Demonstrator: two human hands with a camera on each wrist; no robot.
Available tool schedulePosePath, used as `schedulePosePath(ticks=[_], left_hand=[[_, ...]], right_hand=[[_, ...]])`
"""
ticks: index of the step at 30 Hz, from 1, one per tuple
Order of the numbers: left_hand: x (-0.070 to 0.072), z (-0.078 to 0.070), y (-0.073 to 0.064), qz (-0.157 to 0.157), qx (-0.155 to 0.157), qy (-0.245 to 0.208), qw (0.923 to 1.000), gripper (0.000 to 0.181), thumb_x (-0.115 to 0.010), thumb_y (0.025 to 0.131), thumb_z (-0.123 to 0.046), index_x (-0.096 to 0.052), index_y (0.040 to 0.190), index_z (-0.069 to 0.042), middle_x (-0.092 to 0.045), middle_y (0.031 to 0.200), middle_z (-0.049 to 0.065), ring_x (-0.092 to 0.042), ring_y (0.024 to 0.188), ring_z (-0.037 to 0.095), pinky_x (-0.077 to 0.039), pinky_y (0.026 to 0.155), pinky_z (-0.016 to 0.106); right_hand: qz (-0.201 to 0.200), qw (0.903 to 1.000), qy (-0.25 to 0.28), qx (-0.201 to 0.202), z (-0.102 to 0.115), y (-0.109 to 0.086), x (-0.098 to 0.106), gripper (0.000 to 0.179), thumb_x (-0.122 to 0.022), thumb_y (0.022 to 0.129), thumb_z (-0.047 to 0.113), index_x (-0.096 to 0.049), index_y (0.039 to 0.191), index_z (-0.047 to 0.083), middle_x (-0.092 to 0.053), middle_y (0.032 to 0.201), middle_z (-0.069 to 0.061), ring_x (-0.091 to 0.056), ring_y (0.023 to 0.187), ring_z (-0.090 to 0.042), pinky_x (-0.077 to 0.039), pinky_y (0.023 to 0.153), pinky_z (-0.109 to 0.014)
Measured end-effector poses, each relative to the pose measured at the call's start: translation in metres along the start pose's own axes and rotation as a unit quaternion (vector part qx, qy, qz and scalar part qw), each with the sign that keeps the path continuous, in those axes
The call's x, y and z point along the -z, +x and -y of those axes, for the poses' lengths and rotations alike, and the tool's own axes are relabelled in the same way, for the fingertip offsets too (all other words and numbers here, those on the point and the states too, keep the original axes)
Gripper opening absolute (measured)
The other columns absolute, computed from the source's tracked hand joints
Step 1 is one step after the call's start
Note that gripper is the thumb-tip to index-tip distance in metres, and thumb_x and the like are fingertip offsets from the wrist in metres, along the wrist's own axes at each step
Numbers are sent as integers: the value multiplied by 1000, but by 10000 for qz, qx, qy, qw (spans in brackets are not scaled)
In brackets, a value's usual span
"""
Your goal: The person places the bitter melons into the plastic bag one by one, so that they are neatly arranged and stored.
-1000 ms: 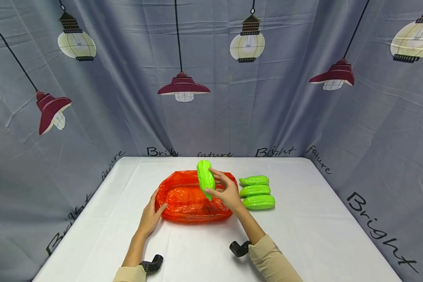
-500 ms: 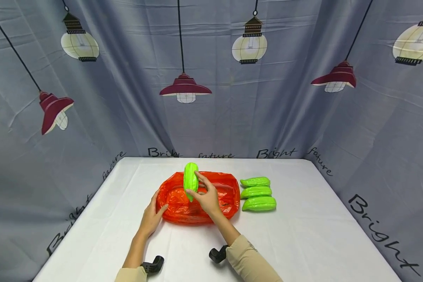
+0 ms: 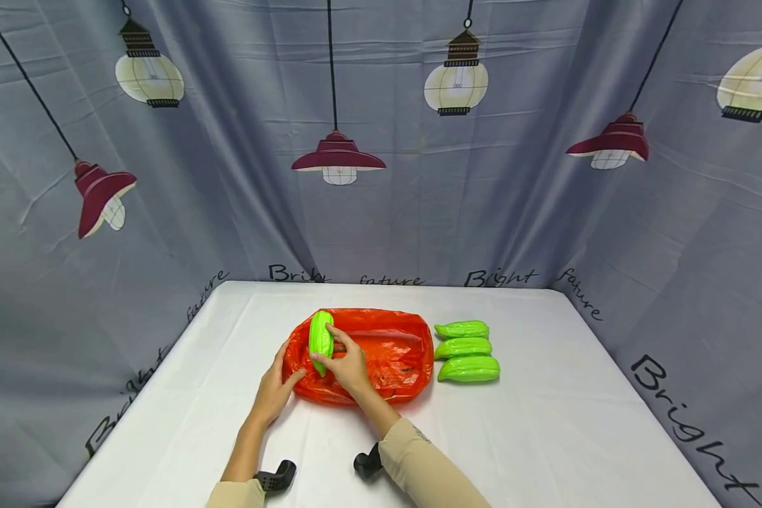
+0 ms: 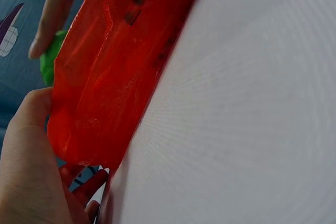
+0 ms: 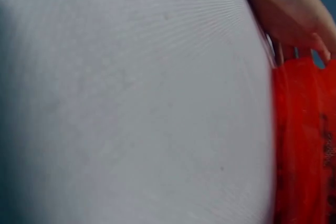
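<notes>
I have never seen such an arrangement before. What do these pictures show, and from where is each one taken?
No machine is at work here: a person does everything barehanded. The wide pictures come from a camera on the head; the two close ones come from cameras on the left and right wrists. On the white table is an open red bag, with three green vegetables to its right. The left hand holds the bag's left edge. The right hand pinches another green vegetable at the bag's opening.
</notes>
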State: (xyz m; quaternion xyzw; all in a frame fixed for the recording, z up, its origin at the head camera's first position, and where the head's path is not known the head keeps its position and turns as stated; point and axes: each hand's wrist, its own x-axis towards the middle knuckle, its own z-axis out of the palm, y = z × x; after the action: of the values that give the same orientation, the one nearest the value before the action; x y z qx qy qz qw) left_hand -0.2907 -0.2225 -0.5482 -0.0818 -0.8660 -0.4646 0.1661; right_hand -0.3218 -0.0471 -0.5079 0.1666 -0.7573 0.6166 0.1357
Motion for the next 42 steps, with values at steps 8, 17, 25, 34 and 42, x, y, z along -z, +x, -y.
schedulePosePath(ticks=[8, 17, 25, 34, 42], left_hand=[[0, -3, 1, 95, -107, -119, 9998, 74, -63, 84, -24, -23, 147, -19, -41, 137, 23, -40, 123, 41, -29, 98, 57], [1, -6, 1, 80, -216, -103, 9997, 77, -64, 81, -21, -24, 146, -16, -41, 137, 23, -40, 122, 41, -30, 98, 57], [4, -5, -1, 40, -175, -77, 9998, 78, -65, 80, -20, -25, 146, -15, -43, 136, 23, -42, 121, 41, -31, 97, 57], [3, -6, -1, 66, -143, -146, 9998, 78, -64, 79, -19, -25, 146, -16, -41, 138, 21, -40, 123, 40, -29, 98, 58], [3, -5, -1, 57, -110, -108, 9999, 78, -63, 78, -18, -25, 146, -15, -41, 137, 22, -41, 122, 41, -30, 98, 58]], right_hand=[[458, 9975, -431, -309, -5, -2, -5, 61, -78, 72, 24, -56, 127, 11, -63, 103, -11, -63, 85, -22, -52, 65, -23], [649, 9957, -445, -498, -13, -1, -9, 61, -77, 73, 24, -56, 128, 8, -63, 105, -16, -65, 84, -22, -52, 64, -23], [676, 9939, -694, -532, -13, -2, -15, 62, -76, 72, 29, -56, 128, 9, -65, 103, -14, -63, 78, -13, -51, 62, -20], [840, 9926, -761, -440, -16, -1, -14, 62, -75, 74, 28, -55, 129, 8, -66, 101, -11, -58, 70, -7, -49, 59, -18], [974, 9916, -709, -463, -17, -1, -16, 61, -75, 75, 25, -55, 129, 7, -64, 107, -9, -55, 69, -8, -47, 56, -17]])
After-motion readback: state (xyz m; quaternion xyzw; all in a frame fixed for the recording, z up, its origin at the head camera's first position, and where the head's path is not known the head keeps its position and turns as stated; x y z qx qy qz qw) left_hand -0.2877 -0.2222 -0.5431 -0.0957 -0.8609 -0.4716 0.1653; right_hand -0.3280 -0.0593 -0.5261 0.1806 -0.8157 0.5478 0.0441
